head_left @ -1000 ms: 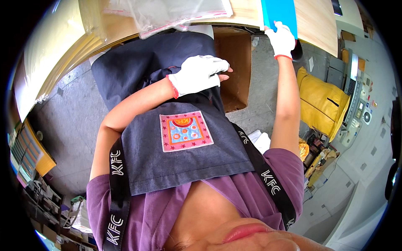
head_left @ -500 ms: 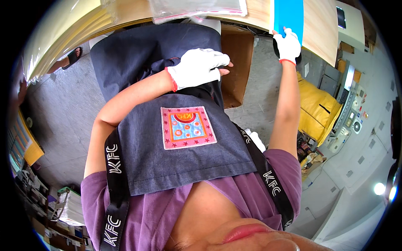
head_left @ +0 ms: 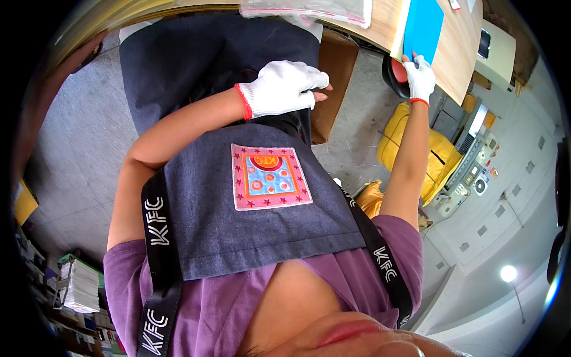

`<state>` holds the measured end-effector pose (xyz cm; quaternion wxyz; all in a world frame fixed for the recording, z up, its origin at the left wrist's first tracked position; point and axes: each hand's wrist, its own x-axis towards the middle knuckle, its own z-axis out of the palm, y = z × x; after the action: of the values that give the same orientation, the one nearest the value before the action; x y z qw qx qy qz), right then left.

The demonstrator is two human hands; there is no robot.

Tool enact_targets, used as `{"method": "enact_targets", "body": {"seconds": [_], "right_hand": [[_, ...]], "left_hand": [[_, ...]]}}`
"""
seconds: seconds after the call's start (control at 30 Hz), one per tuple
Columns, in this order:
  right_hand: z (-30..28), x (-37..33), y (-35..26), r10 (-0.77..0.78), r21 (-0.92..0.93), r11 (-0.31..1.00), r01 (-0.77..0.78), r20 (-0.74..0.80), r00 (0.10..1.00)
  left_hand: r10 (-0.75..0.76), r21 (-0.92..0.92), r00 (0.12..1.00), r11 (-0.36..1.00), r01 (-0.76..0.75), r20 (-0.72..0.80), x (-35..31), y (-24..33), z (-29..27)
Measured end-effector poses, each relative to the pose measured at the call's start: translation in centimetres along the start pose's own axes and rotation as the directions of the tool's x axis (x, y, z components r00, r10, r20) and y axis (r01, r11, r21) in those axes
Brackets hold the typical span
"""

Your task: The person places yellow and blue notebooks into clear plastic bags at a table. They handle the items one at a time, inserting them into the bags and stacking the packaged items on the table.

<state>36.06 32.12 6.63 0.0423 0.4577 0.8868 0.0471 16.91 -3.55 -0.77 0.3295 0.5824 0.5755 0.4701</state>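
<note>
My right hand point(head_left: 420, 82), in a white glove with bare fingertips, reaches out to the table point(head_left: 461, 56). Its thumb and fingers grip the near edge of a flat blue sheet point(head_left: 423, 27). A pale strip point(head_left: 399, 35) runs along the sheet's left side. Over my lap hangs my left hand point(head_left: 282, 89), gloved the same way. Nothing shows in it, and its fingers stretch loosely to the right with thumb and forefinger a little apart. Dark cloth point(head_left: 196, 71) covers my lap beneath it.
Clear plastic bags point(head_left: 309, 9) lie at the table's near edge. Below stands a cardboard box point(head_left: 338, 77), with a red and black rounded thing point(head_left: 397, 72) to its right. A yellow bundle point(head_left: 392, 137) sits on the floor. At far left another person's limb point(head_left: 56, 83) shows blurred.
The view has shifted. My right hand and the blue sheet have moved right across the table, and the sheet now lies at a slant. My left hand keeps its pose.
</note>
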Motion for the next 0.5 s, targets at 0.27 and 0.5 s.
{"method": "enact_targets", "body": {"seconds": [0.27, 0.5], "right_hand": [[0.3, 1.0, 2.1, -0.101, 0.021, 0.995, 0.102, -0.025, 0.995], [-1.2, 1.2, 2.2, -0.209, 0.026, 0.977, 0.212, -0.088, 0.974]], "left_hand": [[-0.060, -0.625, 0.973, 0.757, 0.190, 0.224, 5.9, -0.3, 2.3], [-0.381, -0.803, 0.767, 0.097, 0.588, 0.516, 22.9, 1.2, 6.8]]}}
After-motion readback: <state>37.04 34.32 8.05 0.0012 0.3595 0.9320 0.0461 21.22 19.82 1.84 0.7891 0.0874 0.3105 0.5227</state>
